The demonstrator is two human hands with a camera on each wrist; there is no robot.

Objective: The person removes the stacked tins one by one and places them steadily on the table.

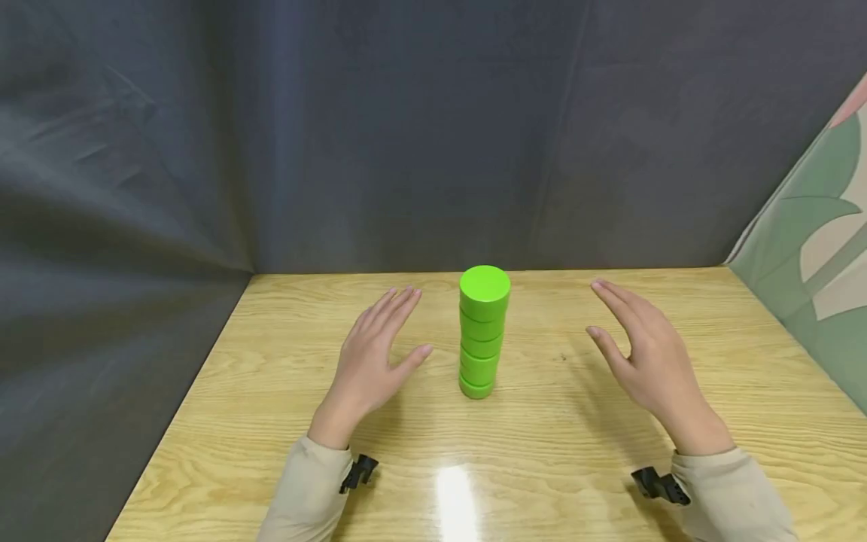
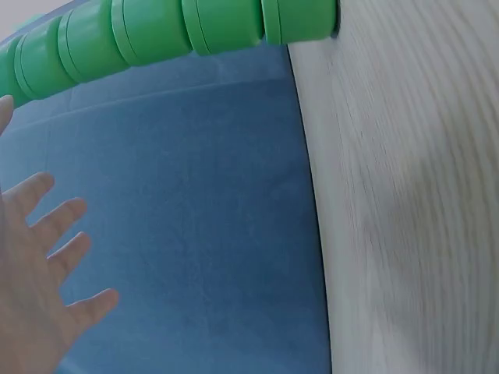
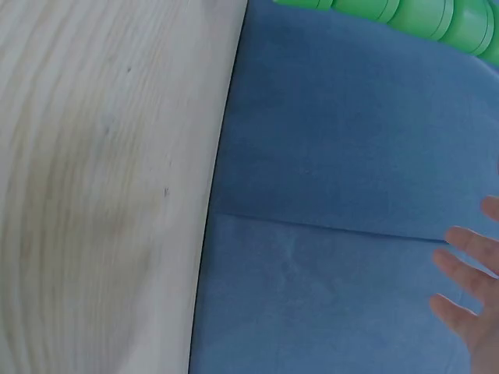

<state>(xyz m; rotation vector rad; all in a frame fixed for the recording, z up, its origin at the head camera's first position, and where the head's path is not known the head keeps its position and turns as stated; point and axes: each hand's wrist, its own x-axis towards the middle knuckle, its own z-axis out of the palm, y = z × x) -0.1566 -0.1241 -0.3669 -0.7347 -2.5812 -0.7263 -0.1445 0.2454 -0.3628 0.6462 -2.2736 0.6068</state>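
A tall stack of green round cups [image 1: 482,331] stands upright on the wooden table, with a flat disc-like top. It also shows along the top of the left wrist view as green segments [image 2: 160,31], and at the upper right of the right wrist view. To the left of the stack, my left hand [image 1: 372,354] is held over the table with straight, spread fingers, apart from it. My right hand [image 1: 650,354] hovers on the other side, farther from the stack, fingers extended and thumb apart. Neither hand touches anything.
The wooden table [image 1: 257,436] reaches back to a dark grey curtain [image 1: 406,150], which also hangs at the left. A leaf-patterned cloth [image 1: 813,256] borders the right side. Black wrist mounts [image 1: 660,485] sit at the sleeve cuffs.
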